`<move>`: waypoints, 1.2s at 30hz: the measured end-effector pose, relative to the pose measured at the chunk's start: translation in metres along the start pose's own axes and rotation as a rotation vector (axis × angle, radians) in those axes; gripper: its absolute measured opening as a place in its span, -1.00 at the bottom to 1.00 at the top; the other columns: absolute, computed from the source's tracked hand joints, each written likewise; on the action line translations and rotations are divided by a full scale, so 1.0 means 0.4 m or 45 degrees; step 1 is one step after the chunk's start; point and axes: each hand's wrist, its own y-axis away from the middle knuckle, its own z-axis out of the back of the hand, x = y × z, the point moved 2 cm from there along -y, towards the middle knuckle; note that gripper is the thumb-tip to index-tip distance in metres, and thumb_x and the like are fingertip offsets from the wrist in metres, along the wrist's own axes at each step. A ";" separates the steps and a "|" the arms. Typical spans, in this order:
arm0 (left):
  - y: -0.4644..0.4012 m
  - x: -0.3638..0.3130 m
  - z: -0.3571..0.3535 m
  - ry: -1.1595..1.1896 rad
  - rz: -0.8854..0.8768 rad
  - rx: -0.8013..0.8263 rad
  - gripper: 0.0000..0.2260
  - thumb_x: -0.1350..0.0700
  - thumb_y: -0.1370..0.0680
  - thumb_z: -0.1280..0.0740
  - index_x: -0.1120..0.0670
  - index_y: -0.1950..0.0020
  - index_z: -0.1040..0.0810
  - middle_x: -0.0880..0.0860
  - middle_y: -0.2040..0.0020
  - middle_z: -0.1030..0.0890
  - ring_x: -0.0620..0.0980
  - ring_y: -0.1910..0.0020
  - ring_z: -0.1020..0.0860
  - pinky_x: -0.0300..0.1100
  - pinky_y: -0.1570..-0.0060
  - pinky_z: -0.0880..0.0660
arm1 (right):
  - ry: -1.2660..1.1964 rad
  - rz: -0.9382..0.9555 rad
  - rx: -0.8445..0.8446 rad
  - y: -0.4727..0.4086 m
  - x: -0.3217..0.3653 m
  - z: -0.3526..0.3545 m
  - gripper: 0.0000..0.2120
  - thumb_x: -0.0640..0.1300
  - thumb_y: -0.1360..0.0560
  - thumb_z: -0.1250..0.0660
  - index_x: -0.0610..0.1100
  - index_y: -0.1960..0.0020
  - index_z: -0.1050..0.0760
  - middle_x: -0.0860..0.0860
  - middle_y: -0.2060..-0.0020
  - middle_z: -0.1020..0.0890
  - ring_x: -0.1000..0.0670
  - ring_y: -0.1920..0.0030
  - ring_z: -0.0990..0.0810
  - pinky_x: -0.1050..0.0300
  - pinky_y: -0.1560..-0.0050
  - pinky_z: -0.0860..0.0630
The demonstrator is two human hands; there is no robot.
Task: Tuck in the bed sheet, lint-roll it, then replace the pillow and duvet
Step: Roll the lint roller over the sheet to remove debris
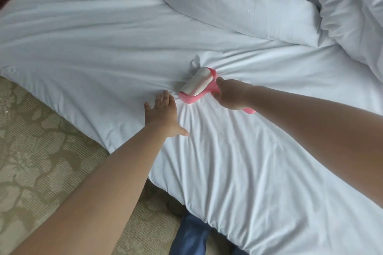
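Our right hand [229, 95] grips the pink handle of the lint roller [198, 85], whose roll rests on the sheet [93, 47] at mid-bed. At the roller's eight o'clock, just beside it, our left hand [163, 116] lies flat, fingers spread, pressing the wrinkled sheet. The duvet [269, 2] lies bunched at one o'clock.

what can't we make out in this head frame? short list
- Lint roller handle: head view, mostly hidden inside the right hand; only the pink tip shows.
- Lint on the roll: too small and blurred to tell.
- Sheet tuck: the mattress edge hides it.
- Duvet: cut off by the top and right edges; no pillow can be told apart in it.
- Left hand: its palm side, flat on the sheet, is hidden.
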 end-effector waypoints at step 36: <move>0.236 -0.327 -0.129 -0.034 0.000 -0.020 -0.01 -0.27 -0.40 -0.40 0.16 -0.56 0.08 0.08 -0.58 0.10 0.05 -0.54 0.01 0.13 -0.45 -0.05 | 0.081 -0.169 0.050 0.342 -0.332 -0.195 -0.50 -0.02 -0.66 0.07 -0.16 -0.54 0.06 -0.11 -0.16 -0.51 -0.11 0.01 -0.48 0.08 0.09 -0.37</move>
